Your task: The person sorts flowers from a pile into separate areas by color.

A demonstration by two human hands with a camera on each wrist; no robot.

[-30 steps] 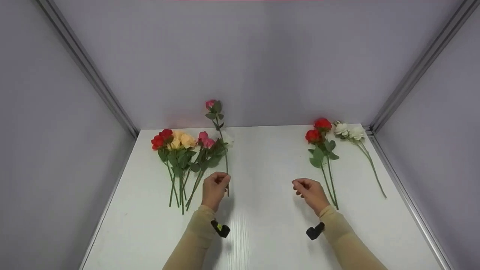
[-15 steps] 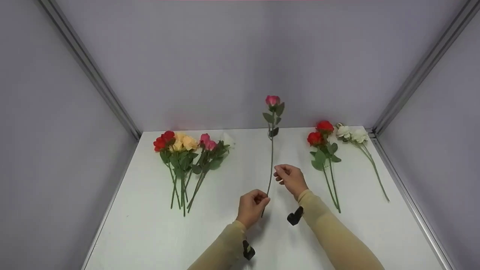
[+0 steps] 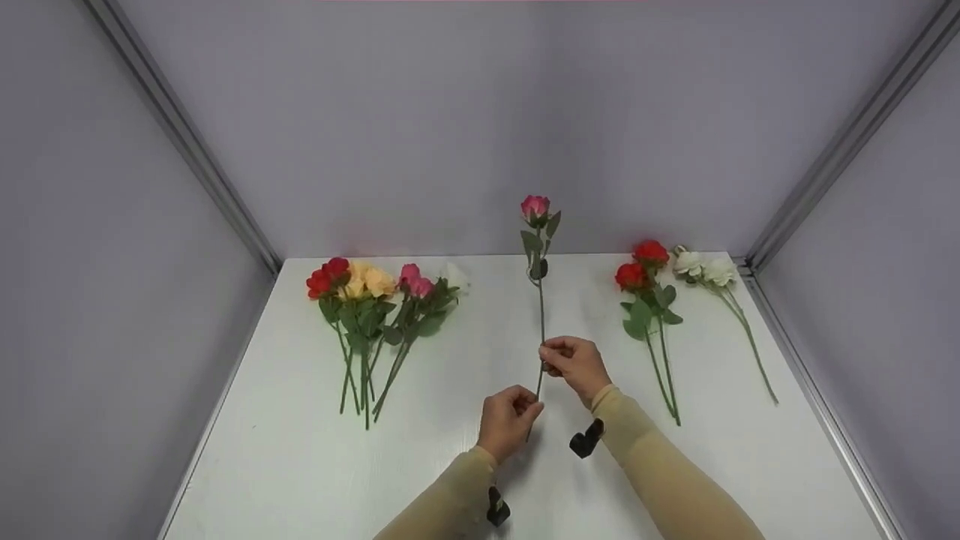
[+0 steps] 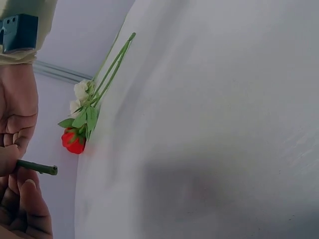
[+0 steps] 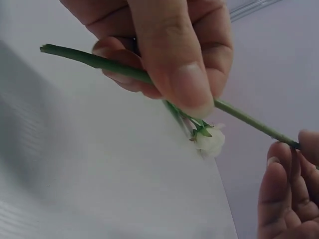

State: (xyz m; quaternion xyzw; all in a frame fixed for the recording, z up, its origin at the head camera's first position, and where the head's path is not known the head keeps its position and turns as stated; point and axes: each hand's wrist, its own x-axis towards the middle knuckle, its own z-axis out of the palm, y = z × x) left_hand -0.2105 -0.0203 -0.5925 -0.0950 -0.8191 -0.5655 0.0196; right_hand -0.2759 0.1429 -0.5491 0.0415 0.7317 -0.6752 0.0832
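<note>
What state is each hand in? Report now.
Left hand: holding the pink rose low on its stem.
Right hand: pinching that stem higher up.

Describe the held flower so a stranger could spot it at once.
Find the white table, then the left hand and right hand over its middle. Both pinch the stem of one pink rose. The other flowers lie on the table; only this one is held up.

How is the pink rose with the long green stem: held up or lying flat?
Held up: the left hand and right hand pinch its stem above the white table.
</note>
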